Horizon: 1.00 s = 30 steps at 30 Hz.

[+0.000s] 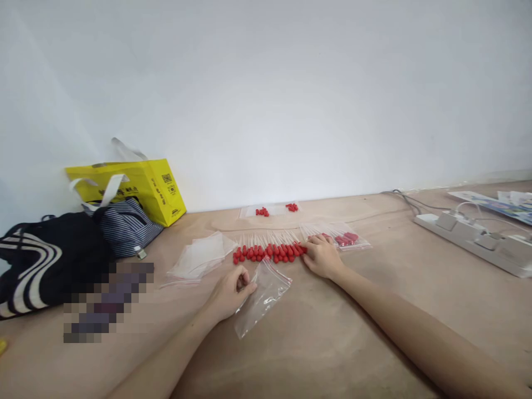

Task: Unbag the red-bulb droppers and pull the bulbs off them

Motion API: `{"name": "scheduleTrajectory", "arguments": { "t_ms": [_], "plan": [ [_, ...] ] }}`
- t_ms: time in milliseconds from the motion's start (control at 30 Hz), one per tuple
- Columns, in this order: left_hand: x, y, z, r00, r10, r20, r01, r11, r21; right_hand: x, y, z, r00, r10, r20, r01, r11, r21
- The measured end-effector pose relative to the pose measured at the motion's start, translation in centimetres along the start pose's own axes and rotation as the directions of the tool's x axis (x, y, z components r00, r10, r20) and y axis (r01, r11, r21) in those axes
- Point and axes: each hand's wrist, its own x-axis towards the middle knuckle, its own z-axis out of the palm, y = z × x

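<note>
My left hand (231, 292) is closed with curled fingers, its thumb and fingertips at the left edge of a clear zip-lock bag (264, 296). The bag lies slanted on the table and looks flat, its red-lined zip end pointing away. Behind it runs a row of red-headed white sticks (276, 250), heads toward me. At the row's right end my right hand (322, 256) has its fingers closed on the red heads; their tips are partly hidden. Just beyond that hand lies a filled zip-lock bag (353, 238) with similar red-headed pieces inside.
A stack of empty clear bags (201, 256) lies left of the row. Farther back, small red pieces (262, 211) rest on a clear bag. A yellow bag (162, 188), striped pouch (128, 224) and black bag (54, 260) stand left; a power strip (469, 244) lies right.
</note>
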Motion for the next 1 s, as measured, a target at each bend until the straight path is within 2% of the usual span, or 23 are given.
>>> {"name": "scheduleTrajectory", "arguments": {
  "t_ms": [100, 167, 267, 400, 467, 567, 667, 733, 800, 867, 900, 933, 1000],
  "plan": [
    [-0.1, 0.0, 0.0, 1.000, 0.021, 0.003, -0.021, 0.995, -0.096, -0.5, -0.9, -0.7, 0.991, 0.020, -0.129, -0.005, 0.993, 0.115],
    [-0.1, 0.0, 0.1, 1.000, 0.025, -0.003, -0.025, 0.987, -0.156, -1.1, -2.2, -1.1, 0.985, -0.034, -0.169, 0.071, 0.974, 0.214],
    [-0.1, 0.0, 0.3, 0.997, 0.055, -0.062, -0.066, 0.980, -0.190, -2.0, -4.6, -1.4, 0.974, -0.200, -0.104, 0.224, 0.905, 0.361],
    [-0.2, 0.5, 0.1, 0.988, 0.099, -0.121, -0.120, 0.975, -0.187, -2.5, -6.3, -0.9, 0.977, -0.211, 0.036, 0.173, 0.877, 0.448],
    [-0.4, 0.7, -0.3, 0.993, 0.093, -0.078, -0.106, 0.978, -0.181, -2.4, -6.3, -0.6, 0.978, -0.178, 0.111, 0.116, 0.898, 0.424],
    [-0.6, 0.9, -1.0, 0.997, 0.040, 0.070, -0.029, 0.989, -0.148, -2.0, -5.7, -0.2, 0.976, -0.099, 0.196, 0.011, 0.915, 0.403],
    [-0.6, 0.7, -1.4, 0.976, -0.004, 0.217, 0.035, 0.989, -0.140, -1.8, -5.6, 0.0, 0.973, -0.047, 0.225, -0.046, 0.918, 0.394],
    [-0.3, 0.4, -1.6, 0.970, -0.008, 0.242, 0.041, 0.991, -0.130, -1.8, -5.7, 0.1, 0.977, -0.040, 0.212, -0.042, 0.927, 0.372],
    [0.2, -0.3, -2.2, 0.990, 0.003, 0.142, 0.013, 0.994, -0.111, -1.7, -5.5, 0.2, 0.984, -0.038, 0.174, -0.029, 0.928, 0.371],
    [0.9, -1.5, -3.3, 0.996, -0.012, -0.087, 0.004, 0.996, -0.087, -1.4, -4.9, 0.0, 0.994, -0.023, 0.110, -0.019, 0.930, 0.368],
    [1.2, -2.3, -4.2, 0.969, -0.057, -0.240, 0.039, 0.996, -0.079, -1.1, -4.3, -0.1, 0.998, 0.001, 0.069, -0.025, 0.936, 0.351],
    [1.4, -3.2, -5.1, 0.921, -0.106, -0.375, 0.099, 0.994, -0.038, -0.8, -3.5, -0.3, 0.999, 0.040, 0.028, -0.047, 0.946, 0.319],
    [1.7, -5.3, -7.1, 0.841, -0.178, -0.511, 0.237, 0.970, 0.052, -0.1, -1.6, -0.7, 0.983, 0.180, -0.047, -0.165, 0.960, 0.224]
  ]
}}
